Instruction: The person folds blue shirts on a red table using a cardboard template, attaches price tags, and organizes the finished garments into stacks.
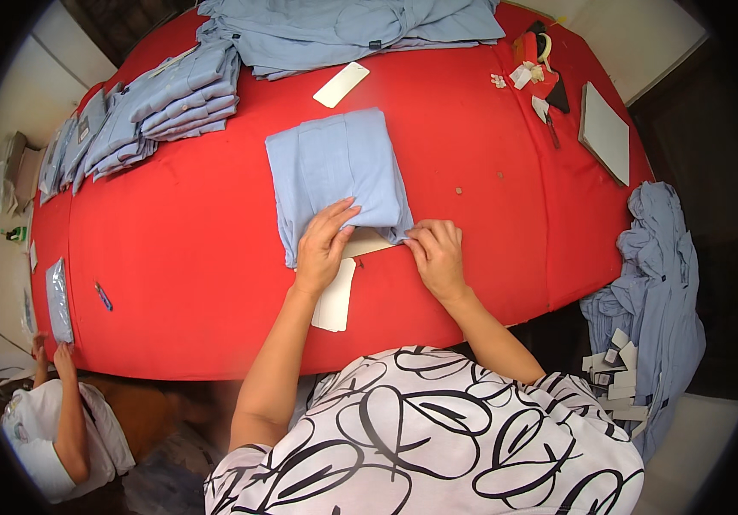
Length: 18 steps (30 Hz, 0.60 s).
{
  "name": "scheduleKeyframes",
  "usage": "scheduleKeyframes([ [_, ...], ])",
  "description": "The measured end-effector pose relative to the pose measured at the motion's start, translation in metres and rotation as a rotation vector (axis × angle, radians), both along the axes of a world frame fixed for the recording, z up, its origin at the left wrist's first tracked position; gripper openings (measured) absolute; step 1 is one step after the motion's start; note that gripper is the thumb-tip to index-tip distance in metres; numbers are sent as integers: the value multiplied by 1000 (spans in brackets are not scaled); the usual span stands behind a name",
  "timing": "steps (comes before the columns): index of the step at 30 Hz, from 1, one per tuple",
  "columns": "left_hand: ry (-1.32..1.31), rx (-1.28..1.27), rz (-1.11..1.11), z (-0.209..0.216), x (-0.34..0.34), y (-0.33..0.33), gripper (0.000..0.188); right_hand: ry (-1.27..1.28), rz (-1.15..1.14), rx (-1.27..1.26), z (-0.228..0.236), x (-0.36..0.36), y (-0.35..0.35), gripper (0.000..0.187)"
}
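Note:
A light-blue folded shirt [330, 167] lies in front of me on the red-covered table, a strip of pale card [367, 244] showing under its near edge. My left hand [326, 245] has its fingers over the near left part of the shirt, the thumb and fingers closing on the fabric. With thumb and fingertips, my right hand [436, 257] pinches the near right corner. Partly behind my left hand, white card strips [333, 300] rest on the table close to me.
Folded shirts [184, 99] line the far left, beside a larger shirt pile [352, 34]. A white card [341, 84] lies beyond my shirt. Tape and scraps [536, 73] and a white board [604, 133] sit far right. Shirts [661, 292] hang right; a co-worker [60, 429] handles a wrapped shirt [58, 300].

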State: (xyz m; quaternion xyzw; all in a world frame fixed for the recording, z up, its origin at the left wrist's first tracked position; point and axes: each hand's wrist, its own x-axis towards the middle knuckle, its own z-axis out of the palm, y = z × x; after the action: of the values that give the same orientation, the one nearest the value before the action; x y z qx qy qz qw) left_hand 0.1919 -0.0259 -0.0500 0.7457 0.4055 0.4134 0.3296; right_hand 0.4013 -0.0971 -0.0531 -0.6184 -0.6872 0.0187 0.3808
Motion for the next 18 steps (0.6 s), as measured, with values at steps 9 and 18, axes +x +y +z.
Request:
scheduleKeyframes([
  [9,506,426,-143,7,-1,-6,31,359,-4,-262,9,13,-4,13],
  [18,364,302,246,20,-20,-29,21,527,53,-400,6,9,15,18],
])
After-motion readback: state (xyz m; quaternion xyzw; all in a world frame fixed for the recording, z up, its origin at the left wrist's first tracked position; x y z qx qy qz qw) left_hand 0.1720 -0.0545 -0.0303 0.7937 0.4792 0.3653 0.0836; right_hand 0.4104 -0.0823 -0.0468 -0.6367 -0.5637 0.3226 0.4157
